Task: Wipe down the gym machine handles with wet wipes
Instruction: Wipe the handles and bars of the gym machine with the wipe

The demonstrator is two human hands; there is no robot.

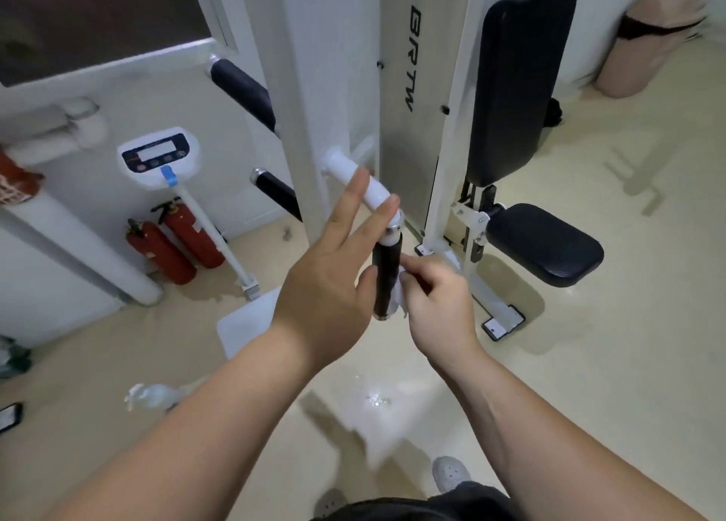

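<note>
A white gym machine (pixel 314 88) stands in front of me. From its upright a white bar (pixel 355 178) bends down into a black handle grip (pixel 385 280). My right hand (pixel 440 304) pinches a white wet wipe (pixel 396 296) against the right side of this grip. My left hand (pixel 334 269) is at the grip's left side, fingers straight and spread, fingertips by the white bar, thumb touching the grip. Two more black grips (pixel 243 88) (pixel 279 192) stick out on the left of the upright.
A black padded backrest (pixel 518 84) and seat (pixel 546 241) stand to the right. Two red fire extinguishers (pixel 173 241) and a standing scale (pixel 161 155) with its white platform (pixel 247 320) are at left by the wall. A clear plastic bottle (pixel 157 394) lies on the beige floor.
</note>
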